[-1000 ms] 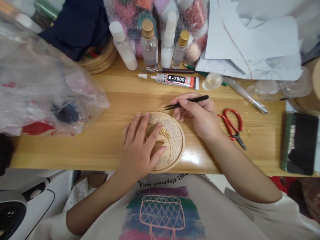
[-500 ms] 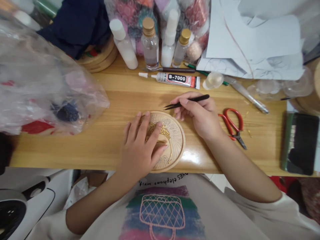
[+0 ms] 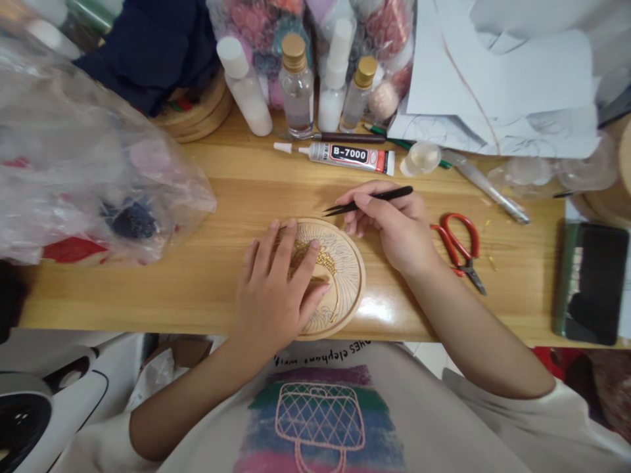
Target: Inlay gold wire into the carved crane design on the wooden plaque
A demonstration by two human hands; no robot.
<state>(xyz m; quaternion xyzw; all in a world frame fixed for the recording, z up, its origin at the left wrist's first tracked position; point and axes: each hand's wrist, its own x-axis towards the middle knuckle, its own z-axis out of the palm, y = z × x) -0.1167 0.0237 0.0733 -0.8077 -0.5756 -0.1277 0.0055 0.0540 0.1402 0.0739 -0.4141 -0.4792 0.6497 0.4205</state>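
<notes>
A round wooden disc [image 3: 352, 272] lies at the table's front edge, with fine printed lines and gold wire on its face. Across its left side my left hand [image 3: 276, 282] rests flat, fingers spread, hiding part of the pattern. My right hand [image 3: 389, 223] holds black tweezers [image 3: 387, 194] between thumb and fingers, just beyond the disc's upper right rim. The tweezers point left, their tips slightly apart and above the disc's far edge, with nothing visible between them. Red-handled pliers [image 3: 461, 246] lie open to the right of my right hand, beside small gold scraps [image 3: 491, 261].
Behind the disc lie a B-7000 glue tube [image 3: 350, 156] and a small clear cup [image 3: 420, 159]. Several bottles [image 3: 297, 92] stand farther back. A plastic bag [image 3: 98, 171] covers the left; papers [image 3: 503, 85] and a phone [image 3: 594, 282] are at right.
</notes>
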